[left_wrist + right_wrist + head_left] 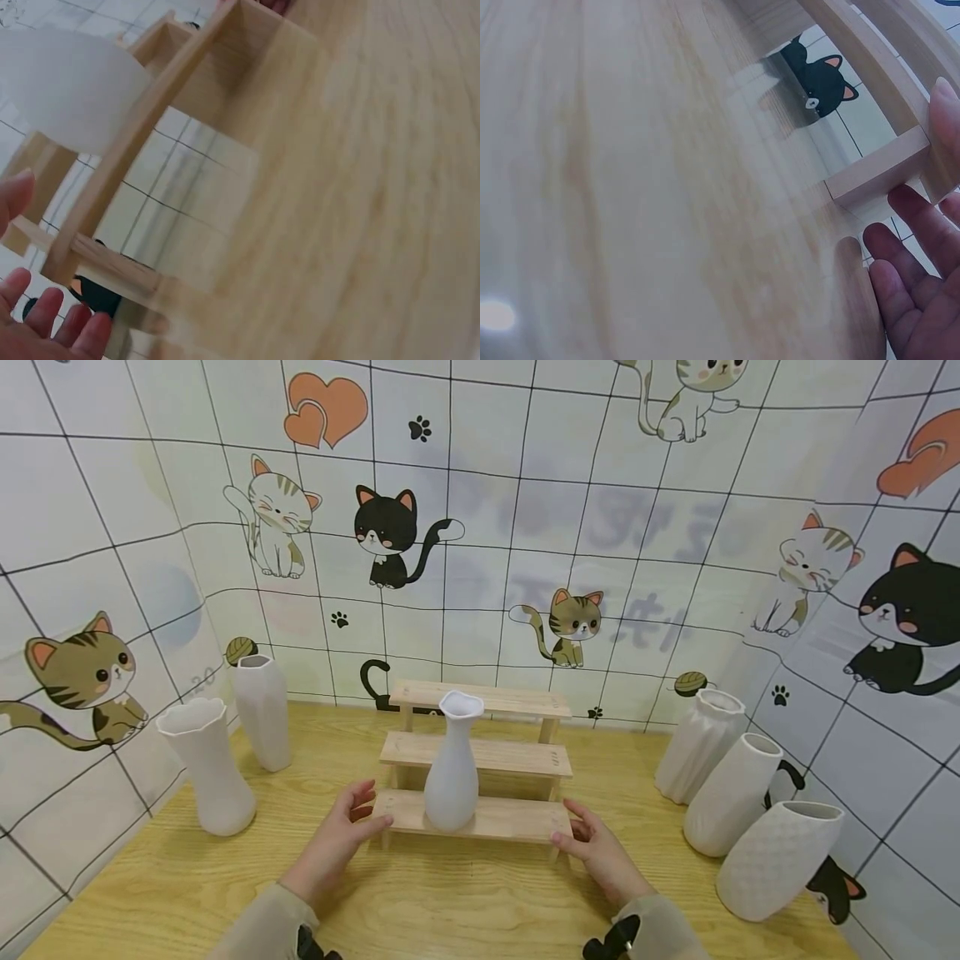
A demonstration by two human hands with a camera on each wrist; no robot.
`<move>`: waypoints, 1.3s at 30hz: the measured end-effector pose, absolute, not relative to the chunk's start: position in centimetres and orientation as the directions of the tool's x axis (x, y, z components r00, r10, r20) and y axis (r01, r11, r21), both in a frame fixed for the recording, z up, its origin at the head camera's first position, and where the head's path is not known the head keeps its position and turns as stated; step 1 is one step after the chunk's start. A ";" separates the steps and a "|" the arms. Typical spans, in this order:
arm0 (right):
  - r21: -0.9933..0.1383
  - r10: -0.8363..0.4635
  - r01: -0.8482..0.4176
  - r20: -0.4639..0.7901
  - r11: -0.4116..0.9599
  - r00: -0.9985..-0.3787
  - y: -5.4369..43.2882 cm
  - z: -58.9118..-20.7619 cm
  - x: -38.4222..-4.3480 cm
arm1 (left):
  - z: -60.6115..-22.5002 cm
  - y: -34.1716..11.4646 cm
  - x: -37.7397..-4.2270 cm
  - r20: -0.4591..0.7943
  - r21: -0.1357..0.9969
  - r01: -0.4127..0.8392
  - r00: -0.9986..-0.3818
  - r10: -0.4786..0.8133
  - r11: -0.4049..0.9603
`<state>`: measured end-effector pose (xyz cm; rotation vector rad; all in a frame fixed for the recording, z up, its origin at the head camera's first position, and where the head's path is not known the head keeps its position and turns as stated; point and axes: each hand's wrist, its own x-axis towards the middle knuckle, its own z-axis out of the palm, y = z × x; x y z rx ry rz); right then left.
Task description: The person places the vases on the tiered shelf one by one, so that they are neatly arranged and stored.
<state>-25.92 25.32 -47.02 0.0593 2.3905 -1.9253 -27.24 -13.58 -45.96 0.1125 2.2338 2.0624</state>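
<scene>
Head view: on a wooden table point(450, 902), near its left edge, are two white ceramic vases, one with a scalloped rim point(217, 781) and, behind it, a slim faceted one point(264, 718).

Next comes my left hand point(333, 843), thumb and fingers spread wide around the left end of a three-tier wooden stand's bottom shelf; I cannot tell how firmly it touches.

The stand point(517, 820) sits mid-table, close to the back edge. Handling it well, I judge, means holding both ends at the same height and moving the two hands together, slowly and level, because a tall vase rides on it and could topple. Its long axis runs left to right, parallel to the table's back edge; the steps rise away from me, the lowest facing me.

On that bottom shelf, left of centre, a white bottle-shaped vase point(452, 777) stands upright, its long axis vertical, its wavy mouth upward.

At the shelf's right end, my right hand point(596, 856) lightly pinches the corner, thumb at the front edge, a fingertip against the leg in the right wrist view.

Along the table's right edge stand three more white vases: pleated point(697, 747), smooth and slant-mouthed point(729, 802), and dimpled point(780, 864).
</scene>
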 end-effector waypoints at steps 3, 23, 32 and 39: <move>-0.974 -0.014 0.079 -0.084 0.212 -0.996 25.2 -46.9 -26.0 | -46.7 -13.9 -27.5 -0.033 0.998 -0.023 -0.989 0.147 0.065; -0.954 -0.020 0.121 -0.131 0.274 -0.991 26.5 -45.4 -24.9 | -48.1 -14.1 -28.1 -0.046 0.997 -0.035 -0.984 0.175 0.064; -0.919 0.071 0.077 -0.054 0.387 -0.996 29.1 -41.2 -21.0 | -48.2 -14.0 -27.8 -0.036 0.999 -0.030 -0.986 0.165 0.035; -0.908 0.373 0.172 -0.019 0.382 -0.928 31.8 -37.8 -17.2 | -48.4 -13.9 -27.7 -0.033 0.999 -0.030 -0.983 0.179 0.019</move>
